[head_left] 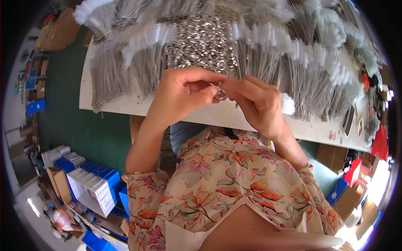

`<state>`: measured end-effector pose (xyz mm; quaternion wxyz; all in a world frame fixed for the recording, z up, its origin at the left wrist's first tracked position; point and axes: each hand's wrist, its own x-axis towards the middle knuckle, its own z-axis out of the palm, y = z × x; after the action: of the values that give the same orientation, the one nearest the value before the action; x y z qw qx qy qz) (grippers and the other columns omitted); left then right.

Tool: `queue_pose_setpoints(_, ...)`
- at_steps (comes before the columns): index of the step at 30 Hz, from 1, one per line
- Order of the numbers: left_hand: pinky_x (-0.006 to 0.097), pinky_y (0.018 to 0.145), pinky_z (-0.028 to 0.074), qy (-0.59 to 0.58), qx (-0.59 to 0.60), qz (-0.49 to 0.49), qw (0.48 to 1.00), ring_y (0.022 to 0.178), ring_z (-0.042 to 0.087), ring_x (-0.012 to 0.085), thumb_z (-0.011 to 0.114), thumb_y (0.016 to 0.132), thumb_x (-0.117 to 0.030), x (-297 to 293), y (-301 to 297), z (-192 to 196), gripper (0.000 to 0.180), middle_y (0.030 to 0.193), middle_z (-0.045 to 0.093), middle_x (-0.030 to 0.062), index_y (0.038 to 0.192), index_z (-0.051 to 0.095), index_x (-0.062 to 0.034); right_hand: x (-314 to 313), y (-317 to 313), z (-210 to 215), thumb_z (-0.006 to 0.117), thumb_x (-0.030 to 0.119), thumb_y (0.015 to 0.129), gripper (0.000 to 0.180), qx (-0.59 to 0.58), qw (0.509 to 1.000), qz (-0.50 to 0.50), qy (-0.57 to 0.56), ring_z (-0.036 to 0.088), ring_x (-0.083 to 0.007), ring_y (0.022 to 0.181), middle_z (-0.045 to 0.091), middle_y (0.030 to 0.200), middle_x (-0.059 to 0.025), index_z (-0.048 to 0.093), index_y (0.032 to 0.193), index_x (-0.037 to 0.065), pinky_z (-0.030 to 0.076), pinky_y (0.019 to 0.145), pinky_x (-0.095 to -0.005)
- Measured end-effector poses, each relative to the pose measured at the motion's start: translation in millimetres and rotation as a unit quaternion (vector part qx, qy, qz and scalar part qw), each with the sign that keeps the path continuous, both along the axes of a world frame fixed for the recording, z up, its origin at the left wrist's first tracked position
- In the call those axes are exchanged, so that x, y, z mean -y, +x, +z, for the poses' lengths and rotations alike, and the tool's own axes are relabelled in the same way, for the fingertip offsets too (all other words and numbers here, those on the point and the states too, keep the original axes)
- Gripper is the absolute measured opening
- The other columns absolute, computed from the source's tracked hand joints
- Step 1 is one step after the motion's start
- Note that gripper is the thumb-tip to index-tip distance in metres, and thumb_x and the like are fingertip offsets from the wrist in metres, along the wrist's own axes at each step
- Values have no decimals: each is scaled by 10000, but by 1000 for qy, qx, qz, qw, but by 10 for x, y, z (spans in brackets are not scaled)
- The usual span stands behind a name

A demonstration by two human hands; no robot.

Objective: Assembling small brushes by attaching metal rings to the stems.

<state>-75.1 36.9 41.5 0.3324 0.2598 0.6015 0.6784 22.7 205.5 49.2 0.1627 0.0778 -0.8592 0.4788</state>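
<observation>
Above the table's near edge, my left hand (184, 90) and my right hand (257, 98) meet, fingers closed in a pinch. Between the fingertips is a small silver metal ring (220, 94); its finer parts are too small to make out, and fingers cover some of it. Just beyond the hands lies a heap of shiny metal rings (203, 39). To its left stretch bundles of thin grey metal stems (109, 75) with white ends. More stem bundles (312, 85) lie to the right, their whitish ends fanned out.
The white tabletop (140, 108) runs along in front of me. On its right part rests a dark flat object (349, 121). White and blue plastic crates (90, 188) stand on the left, near the green floor (69, 108). A cardboard box (331, 158) sits under the table's right side.
</observation>
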Motion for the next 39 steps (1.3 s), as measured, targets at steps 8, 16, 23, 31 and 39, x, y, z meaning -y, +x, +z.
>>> queue_pose_setpoints(8,253,696,514,-225,-240,-18,944,767,637,135,593,826,-93,386,-230,-332,255,927,648,71,1069,603,-13,46,363,-791,607,-53,722,209,28,992,5,123,599,-255,644,597,762,-98,635,907,42,474,550,-319)
queue_pose_setpoints(16,421,714,467,-661,-360,240,613,832,609,315,609,764,-342,2072,-1934,-584,318,870,639,166,833,650,-34,56,446,-1061,602,19,634,272,-76,964,9,257,578,-199,774,588,804,-23,629,899,77,503,620,-309)
queue_pose_setpoints(23,284,473,426,-512,-265,295,762,499,534,123,664,761,-178,2629,-2073,-994,187,611,585,64,778,628,5,-263,297,-850,622,28,666,215,-113,975,-23,188,554,-219,713,579,793,-48,615,877,71,483,582,-333)
queue_pose_setpoints(31,257,471,439,-546,-240,307,742,555,596,123,551,830,-109,2211,-1902,-606,125,651,616,59,811,625,-10,-1200,-276,-735,620,220,780,173,53,940,-296,160,621,-292,733,638,837,-113,636,820,52,494,657,-387)
queue_pose_setpoints(39,258,532,482,-543,-263,327,727,627,626,135,515,857,-92,1953,-1722,-296,110,731,636,82,891,575,-6,-1250,-478,-682,628,274,745,229,183,907,-324,195,619,-255,742,644,785,-84,623,844,68,485,675,-355)
